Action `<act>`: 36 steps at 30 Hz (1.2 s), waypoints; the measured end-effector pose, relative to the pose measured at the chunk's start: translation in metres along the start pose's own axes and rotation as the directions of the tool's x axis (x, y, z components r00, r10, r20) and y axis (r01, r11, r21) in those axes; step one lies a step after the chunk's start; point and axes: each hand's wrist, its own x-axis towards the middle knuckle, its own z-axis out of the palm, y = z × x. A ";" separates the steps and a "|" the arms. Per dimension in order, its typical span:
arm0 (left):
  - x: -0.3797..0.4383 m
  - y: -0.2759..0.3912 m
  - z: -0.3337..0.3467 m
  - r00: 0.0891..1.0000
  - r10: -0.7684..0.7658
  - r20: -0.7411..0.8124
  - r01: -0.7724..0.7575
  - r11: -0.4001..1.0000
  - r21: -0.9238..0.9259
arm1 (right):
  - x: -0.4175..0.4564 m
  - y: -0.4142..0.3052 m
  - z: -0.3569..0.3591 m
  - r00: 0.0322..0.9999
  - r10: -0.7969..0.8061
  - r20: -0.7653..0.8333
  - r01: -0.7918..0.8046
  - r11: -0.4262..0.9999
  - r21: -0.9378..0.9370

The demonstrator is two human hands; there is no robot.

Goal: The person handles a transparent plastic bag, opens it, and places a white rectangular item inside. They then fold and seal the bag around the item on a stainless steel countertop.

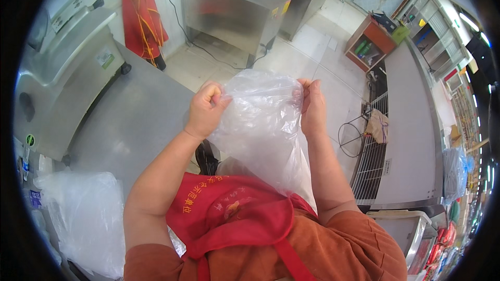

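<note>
A large clear plastic bag [261,125] hangs in front of my red apron [226,210], held up by its top edge. My left hand [209,107] grips the bag's left upper corner between thumb and fingers. At the opposite corner, my right hand [311,103] pinches the edge, with some of its fingers behind or inside the film. The lower end of the bag reaches down to the apron. A stack of similar clear plastic bags [90,218] lies at the lower left.
A steel worktop [136,117] with a metal machine [78,78] on it is at my left. Beyond stands a steel cabinet [230,15] with a cable on the tiled floor. To the right are a wire rack [371,164], a long counter [410,132] and a wooden cabinet [369,41].
</note>
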 end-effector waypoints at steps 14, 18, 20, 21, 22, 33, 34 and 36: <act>-0.005 0.018 0.010 0.969 0.249 -0.009 -0.241 0.946 0.215 | 0.022 -0.040 0.038 0.662 0.023 0.749 0.737 0.165 -0.656; -0.005 0.016 0.007 0.971 0.238 -0.017 -0.230 0.953 0.197 | 0.022 -0.034 0.041 0.709 -0.003 0.705 0.691 0.204 -0.694; -0.005 0.016 0.007 0.971 0.241 -0.010 -0.235 0.955 0.178 | 0.023 -0.028 0.039 0.771 -0.068 0.633 0.630 0.221 -0.744; -0.005 0.016 0.007 0.972 0.233 0.003 -0.230 0.957 0.174 | 0.022 -0.030 0.039 0.826 -0.077 0.558 0.552 0.310 -0.774; -0.006 0.016 0.007 0.974 0.226 0.017 -0.226 0.960 0.168 | 0.021 -0.034 0.039 0.875 -0.078 0.477 0.466 0.397 -0.791; -0.007 0.019 0.009 0.987 -0.149 -0.058 0.156 0.977 0.143 | 0.025 -0.030 0.033 0.966 -0.073 0.246 0.137 0.958 -0.253; -0.007 0.016 0.010 0.992 -0.099 -0.082 0.109 0.985 0.131 | 0.025 -0.030 0.033 0.967 -0.057 0.250 0.110 0.973 -0.204; -0.005 0.016 0.011 0.996 0.001 -0.092 0.013 0.989 0.148 | 0.024 -0.031 0.034 0.965 -0.053 0.255 0.101 0.979 -0.178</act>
